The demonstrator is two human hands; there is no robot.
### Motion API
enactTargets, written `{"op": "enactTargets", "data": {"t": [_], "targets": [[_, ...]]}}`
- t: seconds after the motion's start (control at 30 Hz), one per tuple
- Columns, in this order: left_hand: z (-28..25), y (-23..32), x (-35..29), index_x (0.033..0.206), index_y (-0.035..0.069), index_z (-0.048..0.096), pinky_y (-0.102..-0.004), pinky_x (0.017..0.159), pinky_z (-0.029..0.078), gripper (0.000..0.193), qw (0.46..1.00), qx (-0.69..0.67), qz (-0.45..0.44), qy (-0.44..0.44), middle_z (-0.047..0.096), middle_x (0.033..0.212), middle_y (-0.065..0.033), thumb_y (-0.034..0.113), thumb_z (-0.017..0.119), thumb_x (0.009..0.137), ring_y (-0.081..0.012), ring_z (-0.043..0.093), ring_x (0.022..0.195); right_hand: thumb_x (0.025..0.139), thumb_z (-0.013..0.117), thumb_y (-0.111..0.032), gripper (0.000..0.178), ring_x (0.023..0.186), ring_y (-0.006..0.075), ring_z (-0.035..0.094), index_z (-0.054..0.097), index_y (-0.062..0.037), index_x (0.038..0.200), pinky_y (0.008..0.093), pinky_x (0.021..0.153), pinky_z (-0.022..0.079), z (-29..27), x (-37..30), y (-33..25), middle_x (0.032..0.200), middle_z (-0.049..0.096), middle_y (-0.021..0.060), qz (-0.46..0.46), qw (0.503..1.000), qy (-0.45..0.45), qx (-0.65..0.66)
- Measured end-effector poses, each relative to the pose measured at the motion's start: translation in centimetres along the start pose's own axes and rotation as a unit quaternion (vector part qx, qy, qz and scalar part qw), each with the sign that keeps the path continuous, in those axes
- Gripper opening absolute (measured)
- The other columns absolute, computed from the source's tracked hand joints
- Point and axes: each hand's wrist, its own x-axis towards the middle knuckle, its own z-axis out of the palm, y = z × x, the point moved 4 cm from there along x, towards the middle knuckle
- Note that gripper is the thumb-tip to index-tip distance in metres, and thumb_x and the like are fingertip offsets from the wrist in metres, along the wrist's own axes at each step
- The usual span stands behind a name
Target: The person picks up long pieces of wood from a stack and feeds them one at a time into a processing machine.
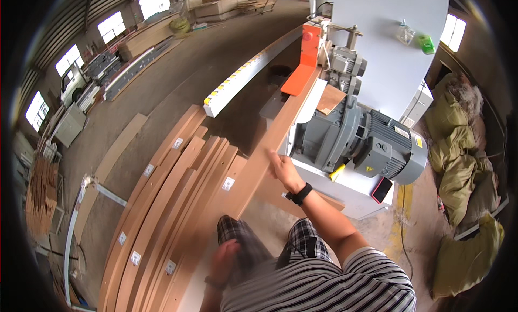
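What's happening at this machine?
A person in a striped shirt has their right hand at the edge of a long wooden board, whose far part runs beside the orange guard, near a grey motor. The left hand is blurred, low near the plaid-covered leg; its grip can't be made out. More boards lie stacked on the left.

left hand blurred, stacked boards cut off

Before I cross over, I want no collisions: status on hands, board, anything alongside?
Right hand on edge of wooden board; left hand blurred near plaid-clad leg. Board runs to orange bracket. More boards close on left.
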Motion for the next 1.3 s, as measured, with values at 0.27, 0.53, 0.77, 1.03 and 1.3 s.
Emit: {"op": "enactTargets", "data": {"t": [0.27, 0.53, 0.77, 1.03, 1.3], "targets": [[1.0, -0.3, 0.7, 0.129, -0.001, 0.045, -0.0305, 0.089, 0.047, 0.037, 0.994, -0.068, 0.066, -0.049, 0.065, 0.108, -0.0136, 0.020, 0.044, 0.099, -0.0183, 0.062, 0.098, 0.099, 0.037, -0.047, 0.060, 0.056, 0.0166, 0.059, 0.062, 0.0041, 0.077, 0.0268, 0.056, 0.050, 3.9, -4.9, 0.7, 0.067, 0.063, 0.0119, 0.066, 0.981, -0.160, 0.089], [1.8, 1.3, 0.9, 0.113, -0.001, 0.056, -0.0289, 0.087, 0.046, 0.025, 0.977, -0.201, 0.040, -0.054, 0.063, 0.105, -0.0093, 0.016, 0.053, 0.095, -0.0160, 0.058, 0.098, 0.091, 0.056, -0.043, 0.048, 0.059, 0.0162, 0.061, 0.064, 0.0038, 0.084, 0.0254, 0.058, 0.051, 5.4, -7.2, 1.7, 0.069, 0.065, 0.0122, 0.122, 0.953, -0.251, 0.117], [1.0, 1.3, -0.9, 0.121, -0.003, 0.048, -0.0368, 0.096, 0.043, 0.035, 0.970, -0.216, 0.109, -0.037, 0.056, 0.119, -0.0140, 0.023, 0.046, 0.097, -0.0245, 0.058, 0.106, 0.090, 0.057, -0.044, 0.046, 0.060, 0.0145, 0.061, 0.063, 0.0023, 0.092, 0.0246, 0.058, 0.051, 5.1, -6.7, 1.7, 0.072, 0.066, 0.0101, 0.108, 0.971, -0.165, 0.134], [0.7, 1.3, -0.7, 0.123, -0.003, 0.048, -0.0364, 0.095, 0.043, 0.039, 0.949, -0.291, 0.117, -0.004, 0.056, 0.117, -0.0112, 0.011, 0.040, 0.088, -0.0239, 0.057, 0.108, 0.092, 0.055, -0.041, 0.042, 0.057, 0.0130, 0.059, 0.063, -0.0010, 0.080, 0.0237, 0.056, 0.049, 4.7, -6.9, 1.4, 0.068, 0.064, 0.0076, 0.081, 0.969, -0.173, 0.156], [0.6, 0.3, -0.8, 0.114, 0.002, 0.052, -0.0410, 0.089, 0.050, 0.061, 0.950, -0.289, 0.108, 0.044, 0.057, 0.118, -0.0133, 0.056, 0.058, 0.085, -0.0251, 0.060, 0.099, 0.093, 0.052, -0.039, 0.042, 0.056, 0.0136, 0.058, 0.064, -0.0004, 0.080, 0.0246, 0.057, 0.049, 4.4, -5.9, 1.5, 0.071, 0.065, 0.0088, 0.099, 0.969, -0.154, 0.163]]}}
